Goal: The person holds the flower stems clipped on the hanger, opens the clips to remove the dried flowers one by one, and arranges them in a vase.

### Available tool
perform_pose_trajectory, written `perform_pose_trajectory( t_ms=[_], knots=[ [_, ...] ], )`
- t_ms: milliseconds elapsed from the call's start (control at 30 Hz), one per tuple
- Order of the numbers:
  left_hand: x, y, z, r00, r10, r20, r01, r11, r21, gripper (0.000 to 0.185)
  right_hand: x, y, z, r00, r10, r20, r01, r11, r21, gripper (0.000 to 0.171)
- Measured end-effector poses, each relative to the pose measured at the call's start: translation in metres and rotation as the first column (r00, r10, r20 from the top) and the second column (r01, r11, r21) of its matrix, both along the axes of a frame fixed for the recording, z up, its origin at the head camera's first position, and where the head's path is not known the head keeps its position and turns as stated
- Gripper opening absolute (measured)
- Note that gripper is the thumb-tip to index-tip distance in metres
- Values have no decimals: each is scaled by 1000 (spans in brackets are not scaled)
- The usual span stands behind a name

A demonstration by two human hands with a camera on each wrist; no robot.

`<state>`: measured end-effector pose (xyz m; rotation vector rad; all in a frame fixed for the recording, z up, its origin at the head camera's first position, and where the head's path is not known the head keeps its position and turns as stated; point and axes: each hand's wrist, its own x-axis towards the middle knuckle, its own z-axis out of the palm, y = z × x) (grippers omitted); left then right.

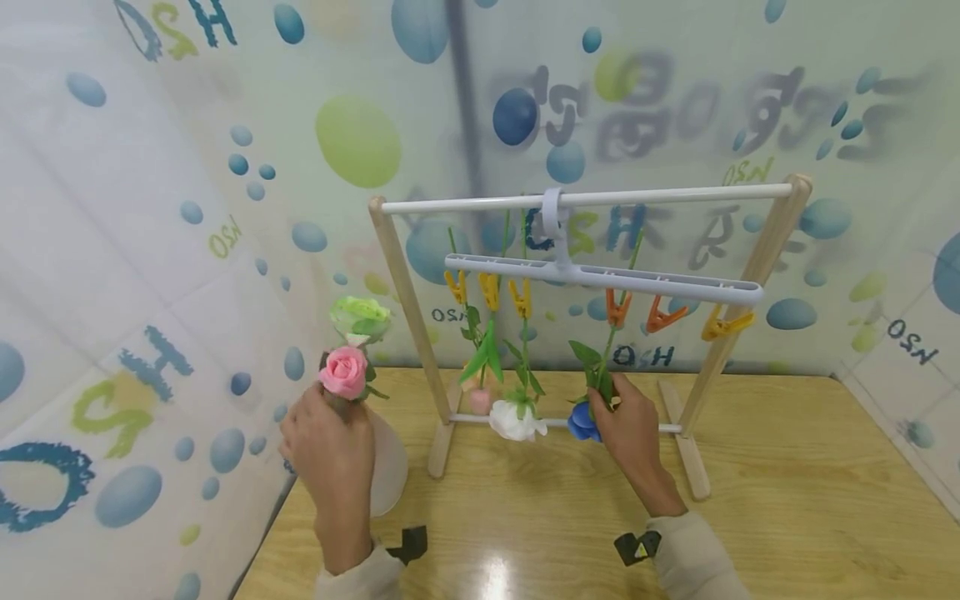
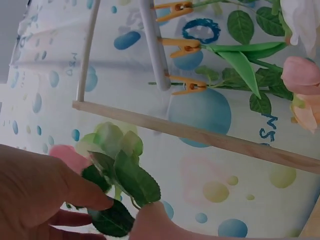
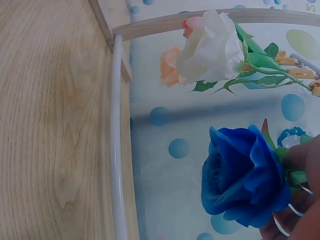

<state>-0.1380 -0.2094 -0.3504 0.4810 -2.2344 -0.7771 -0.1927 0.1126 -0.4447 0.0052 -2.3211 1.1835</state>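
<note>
My left hand [image 1: 330, 437] grips the stems of a pink rose [image 1: 343, 372] and a pale green flower [image 1: 361, 317], just above a white vase [image 1: 392, 475] at the table's left edge. In the left wrist view its thumb and fingers [image 2: 50, 200] pinch the green leaves [image 2: 125, 185]. My right hand [image 1: 613, 407] holds the stem of a blue rose [image 1: 580, 422] just behind its head. That blue rose [image 3: 245, 177] hangs head down from an orange clip [image 1: 617, 308] on the white clip hanger [image 1: 600, 279].
The hanger hangs on a wooden rack [image 1: 405, 283] with a white top rod, standing on the wooden table [image 1: 787, 500]. A white flower [image 1: 516, 421] and a pink one [image 1: 480, 400] hang from yellow clips. Patterned walls close in left and behind.
</note>
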Motion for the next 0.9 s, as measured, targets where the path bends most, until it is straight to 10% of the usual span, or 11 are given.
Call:
perform_pose_trajectory(
  t_ms=[367,533,733,900],
  knots=[
    [10,35,14,969,-35,-245,-1,990,-144,81,1,1,-1,1000,-11,-6,11,1000,15,19],
    [3,66,17,880,-176,-442,91,974,-206,66,2,2,-1,1000,-12,9,12,1000,16,18],
    [-6,124,11,734,-575,-362,460,812,-359,45,2,1,-1,1000,4,-26,-4,1000,17,17],
    [-28,158,2,697,-677,-235,595,730,-338,44,0,-3,-3,998,36,-55,-34,998,51,16]
  ],
)
